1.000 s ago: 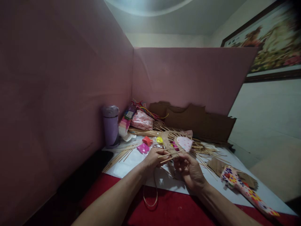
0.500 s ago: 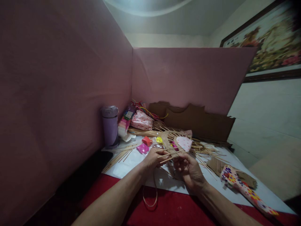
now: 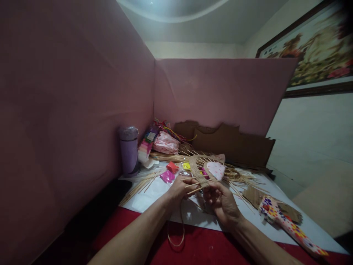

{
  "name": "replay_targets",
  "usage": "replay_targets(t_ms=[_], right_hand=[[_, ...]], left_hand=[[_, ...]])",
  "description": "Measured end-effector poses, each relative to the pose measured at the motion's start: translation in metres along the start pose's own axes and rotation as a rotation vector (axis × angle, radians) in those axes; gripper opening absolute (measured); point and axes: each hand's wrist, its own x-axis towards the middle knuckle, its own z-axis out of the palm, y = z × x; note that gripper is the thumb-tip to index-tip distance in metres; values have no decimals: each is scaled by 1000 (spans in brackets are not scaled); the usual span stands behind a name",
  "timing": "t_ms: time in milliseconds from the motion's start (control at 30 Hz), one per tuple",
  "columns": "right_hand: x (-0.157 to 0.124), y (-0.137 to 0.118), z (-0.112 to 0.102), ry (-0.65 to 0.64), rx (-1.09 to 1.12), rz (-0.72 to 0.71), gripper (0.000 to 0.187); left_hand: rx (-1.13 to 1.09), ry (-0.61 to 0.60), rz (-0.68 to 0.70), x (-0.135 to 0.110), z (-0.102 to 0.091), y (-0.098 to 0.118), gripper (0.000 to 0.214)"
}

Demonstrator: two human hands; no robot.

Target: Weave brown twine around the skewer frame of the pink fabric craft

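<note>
A half-woven basket piece [image 3: 199, 170] of tan cane, with thin sticks poking out all round and a pink dotted heart base [image 3: 216, 170], is held above the table. My left hand [image 3: 180, 189] pinches its left edge among the sticks. My right hand [image 3: 222, 200] is closed on its lower edge, fingers curled round the weave. A loose cane strand [image 3: 176, 228] hangs from the piece in a loop down over the red cloth [image 3: 204, 246].
A purple bottle [image 3: 128, 150] stands at the left by the pink partition [image 3: 82, 110]. Loose sticks [image 3: 139, 184], bright clay pieces [image 3: 168, 176], a pink pouch [image 3: 167, 142] and cardboard [image 3: 234, 145] litter the white sheet [image 3: 154, 189]. A flower-patterned tool [image 3: 286, 224] lies at the right.
The view has tipped slightly downward and shifted; both hands keep their hold on the woven piece, with only small finger movement.
</note>
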Motion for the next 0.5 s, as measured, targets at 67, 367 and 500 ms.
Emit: replay_targets(t_ms=[67, 367, 500], right_hand=[[-1, 0, 1, 4, -2, -2, 11], [1, -1, 2, 9, 5, -19, 10], [1, -2, 2, -18, -8, -28, 11]], left_hand=[[4, -2, 0, 0, 0, 1, 38], [2, -3, 33, -4, 3, 6, 31], [1, 0, 4, -3, 2, 7, 31]])
